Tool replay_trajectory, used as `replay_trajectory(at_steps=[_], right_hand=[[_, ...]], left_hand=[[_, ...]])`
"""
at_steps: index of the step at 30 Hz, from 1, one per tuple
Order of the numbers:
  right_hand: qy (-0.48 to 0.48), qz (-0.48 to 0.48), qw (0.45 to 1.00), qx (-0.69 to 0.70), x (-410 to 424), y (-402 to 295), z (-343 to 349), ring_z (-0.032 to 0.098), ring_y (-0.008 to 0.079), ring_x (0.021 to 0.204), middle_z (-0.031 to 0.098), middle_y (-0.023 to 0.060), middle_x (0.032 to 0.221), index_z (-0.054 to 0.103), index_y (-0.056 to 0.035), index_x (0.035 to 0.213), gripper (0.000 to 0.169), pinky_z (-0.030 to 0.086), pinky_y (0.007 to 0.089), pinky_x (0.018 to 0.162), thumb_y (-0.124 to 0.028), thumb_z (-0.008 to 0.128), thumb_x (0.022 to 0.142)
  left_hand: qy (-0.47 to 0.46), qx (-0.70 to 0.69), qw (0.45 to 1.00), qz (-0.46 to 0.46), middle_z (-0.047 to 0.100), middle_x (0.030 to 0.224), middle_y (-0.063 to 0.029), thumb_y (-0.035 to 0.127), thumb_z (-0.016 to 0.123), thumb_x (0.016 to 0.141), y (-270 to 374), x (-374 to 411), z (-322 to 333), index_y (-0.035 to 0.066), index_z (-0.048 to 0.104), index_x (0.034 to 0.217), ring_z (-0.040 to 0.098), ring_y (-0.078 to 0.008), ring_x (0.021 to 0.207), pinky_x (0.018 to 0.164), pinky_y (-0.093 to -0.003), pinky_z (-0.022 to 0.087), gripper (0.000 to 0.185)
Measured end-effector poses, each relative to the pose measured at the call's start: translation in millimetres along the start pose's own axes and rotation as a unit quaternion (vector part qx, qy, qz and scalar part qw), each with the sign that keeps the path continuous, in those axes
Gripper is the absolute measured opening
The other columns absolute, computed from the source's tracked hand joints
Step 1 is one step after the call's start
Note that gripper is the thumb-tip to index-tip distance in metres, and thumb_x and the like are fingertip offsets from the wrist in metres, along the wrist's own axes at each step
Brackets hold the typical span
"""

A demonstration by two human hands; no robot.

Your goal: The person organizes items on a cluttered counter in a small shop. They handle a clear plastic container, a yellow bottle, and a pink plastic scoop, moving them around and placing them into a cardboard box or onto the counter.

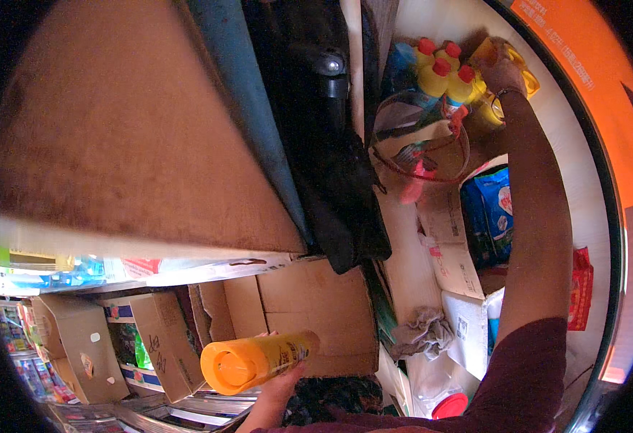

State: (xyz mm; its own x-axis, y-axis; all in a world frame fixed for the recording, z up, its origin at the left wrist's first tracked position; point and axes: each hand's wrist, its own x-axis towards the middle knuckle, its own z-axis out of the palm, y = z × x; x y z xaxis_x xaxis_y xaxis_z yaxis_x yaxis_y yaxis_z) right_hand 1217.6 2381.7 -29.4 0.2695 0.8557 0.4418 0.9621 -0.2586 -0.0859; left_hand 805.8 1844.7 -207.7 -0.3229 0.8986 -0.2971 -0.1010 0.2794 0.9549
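My left hand (281, 387) is wrapped around an orange cylindrical bottle or can (259, 360). Its round orange end faces the camera, and its side bears writing. At the upper right my right arm stretches out over a pale shelf surface (576, 200). There, my right hand (505, 76) touches or reaches among yellow plastic containers (527, 78); blur and overlap hide whether the fingers grip one. Just left of that hand stand several yellow bottles with red caps (446, 73), close together.
An open carton with blue packets (487, 211) lies under my right forearm. A grey rag (424, 333), a red lid (450, 406) and a red packet (581, 289) are nearby. Cardboard boxes (164, 341) line the lower left. A large brown panel (132, 135) fills the upper left.
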Motion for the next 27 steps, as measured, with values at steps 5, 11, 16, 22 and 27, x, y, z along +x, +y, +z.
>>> replay_trajectory(at_steps=[5,11,16,22,27], right_hand=[[0.062,-0.035,0.997,0.035,7,12,-7,0.063,0.0304,0.096,0.065,0.0144,0.104,0.044,-0.0142,0.128,0.064,0.049,0.0401,0.082,-0.053,0.060,0.079],[0.150,-0.078,0.984,0.054,4,11,-11,0.063,0.0281,0.094,0.067,0.0123,0.099,0.060,-0.0091,0.105,0.059,0.049,0.0369,0.081,-0.056,0.068,0.071],[0.167,-0.029,0.985,0.046,17,18,-5,0.066,0.0240,0.083,0.068,0.0097,0.089,0.061,-0.0085,0.103,0.057,0.050,0.0342,0.075,-0.055,0.069,0.070],[0.029,0.000,0.987,0.161,7,15,-27,0.066,0.0205,0.078,0.068,0.0089,0.090,0.058,-0.0078,0.110,0.057,0.051,0.0332,0.072,-0.051,0.069,0.073],[0.284,-0.054,0.953,0.085,-22,42,-20,0.064,0.0252,0.090,0.065,0.0148,0.103,0.054,-0.0030,0.118,0.068,0.051,0.0352,0.075,-0.049,0.073,0.071]], left_hand=[[-0.029,-0.021,0.999,-0.012,0.038,0.125,-0.0094,0.009,0.079,0.061,18,7,11,0.008,0.030,0.131,0.040,-0.0239,0.118,0.102,-0.0406,0.035,0.085],[-0.020,0.018,0.999,0.019,0.038,0.127,-0.0099,0.008,0.078,0.062,13,7,12,0.009,0.030,0.132,0.041,-0.0231,0.116,0.101,-0.0393,0.036,0.084],[-0.027,-0.055,0.998,0.008,0.038,0.127,-0.0094,0.008,0.078,0.064,23,12,24,0.009,0.029,0.132,0.041,-0.0233,0.116,0.100,-0.0390,0.037,0.084],[-0.023,-0.062,0.998,0.023,0.039,0.127,-0.0091,0.008,0.078,0.065,4,10,21,0.009,0.029,0.133,0.041,-0.0231,0.117,0.100,-0.0394,0.037,0.084],[-0.010,-0.042,0.999,0.002,0.038,0.128,-0.0096,0.009,0.080,0.064,6,5,21,0.009,0.028,0.134,0.041,-0.0236,0.117,0.100,-0.0396,0.037,0.087]])
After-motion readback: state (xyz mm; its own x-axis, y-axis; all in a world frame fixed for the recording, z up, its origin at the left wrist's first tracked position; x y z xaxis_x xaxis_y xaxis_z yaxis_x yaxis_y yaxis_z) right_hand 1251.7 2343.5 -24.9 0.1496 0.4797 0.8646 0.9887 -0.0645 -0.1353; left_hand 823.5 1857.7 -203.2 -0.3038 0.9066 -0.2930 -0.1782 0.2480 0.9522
